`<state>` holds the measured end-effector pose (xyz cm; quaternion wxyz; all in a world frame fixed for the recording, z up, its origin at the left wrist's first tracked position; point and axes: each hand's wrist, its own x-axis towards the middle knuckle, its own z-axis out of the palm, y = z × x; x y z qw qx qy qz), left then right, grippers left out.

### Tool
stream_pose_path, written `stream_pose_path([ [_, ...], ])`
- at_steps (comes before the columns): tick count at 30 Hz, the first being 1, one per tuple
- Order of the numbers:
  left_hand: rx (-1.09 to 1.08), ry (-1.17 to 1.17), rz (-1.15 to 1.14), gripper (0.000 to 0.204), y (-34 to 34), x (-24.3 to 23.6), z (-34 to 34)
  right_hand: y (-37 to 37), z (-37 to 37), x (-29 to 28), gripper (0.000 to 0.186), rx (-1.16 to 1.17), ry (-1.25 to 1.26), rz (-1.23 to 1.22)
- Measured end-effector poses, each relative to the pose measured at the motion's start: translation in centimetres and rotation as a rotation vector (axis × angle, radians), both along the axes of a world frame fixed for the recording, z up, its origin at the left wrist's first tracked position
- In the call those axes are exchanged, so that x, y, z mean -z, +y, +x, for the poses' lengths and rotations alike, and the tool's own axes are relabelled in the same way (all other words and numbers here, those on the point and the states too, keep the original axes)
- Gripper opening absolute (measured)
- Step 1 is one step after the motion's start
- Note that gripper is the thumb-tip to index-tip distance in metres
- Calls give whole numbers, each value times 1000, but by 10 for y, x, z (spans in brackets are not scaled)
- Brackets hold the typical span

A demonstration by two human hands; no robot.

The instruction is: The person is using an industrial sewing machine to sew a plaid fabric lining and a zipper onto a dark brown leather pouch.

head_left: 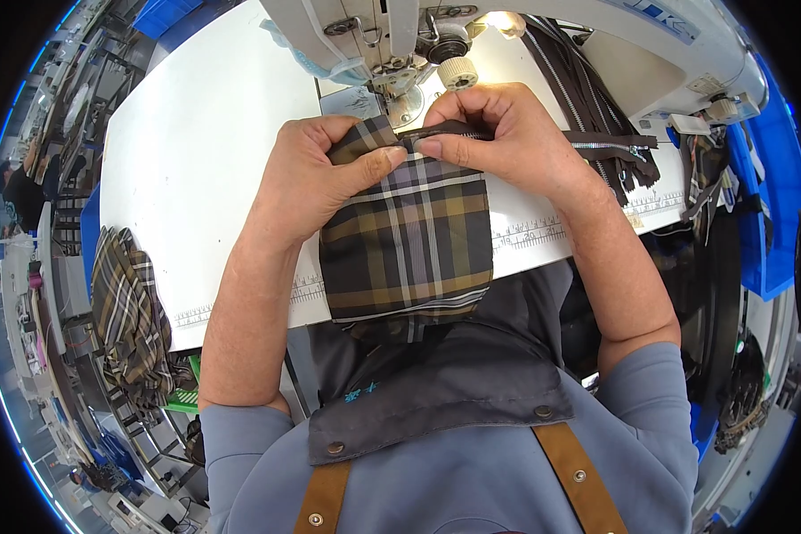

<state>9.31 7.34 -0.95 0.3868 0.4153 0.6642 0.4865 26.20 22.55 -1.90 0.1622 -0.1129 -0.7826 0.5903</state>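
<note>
In the head view, the left hand [322, 173] pinched checked cloth [409, 240], which lay before the sewing machine [374, 27] and overhung the white table [187, 142]; the right hand [512, 133] pinched a brown zipper [449, 131] along its top edge. Good work seemingly called for flush, unpuckered edges.

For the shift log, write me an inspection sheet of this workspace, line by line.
Surface: white table, ruler strip along its near edge.
Job's things: checked cloth, its lower part over the near edge; zipper at its upper edge; sewing machine beyond.
Clutter: zipper pile on the table's right side.
Hands: left hand pinches the cloth; right hand holds the zipper at it.
Cables: none made out for certain.
Surroundings: cloth heap left of the table; blue bin to its right.
</note>
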Motion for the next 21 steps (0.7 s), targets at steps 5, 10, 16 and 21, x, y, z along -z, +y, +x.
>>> stream_pose_path([
  [5,-2,-20,-30,20,0,0,1,0,1,1,17,-9,-6,-13],
  [10,-24,2,49,18,0,1,4,0,0,1,18,-7,-1,22],
  [16,-16,34,48,18,0,3,2,0,0,2,13,-1,26,37],
  [21,4,51,-10,19,1,3,-2,1,-1,6,10,8,59,118],
])
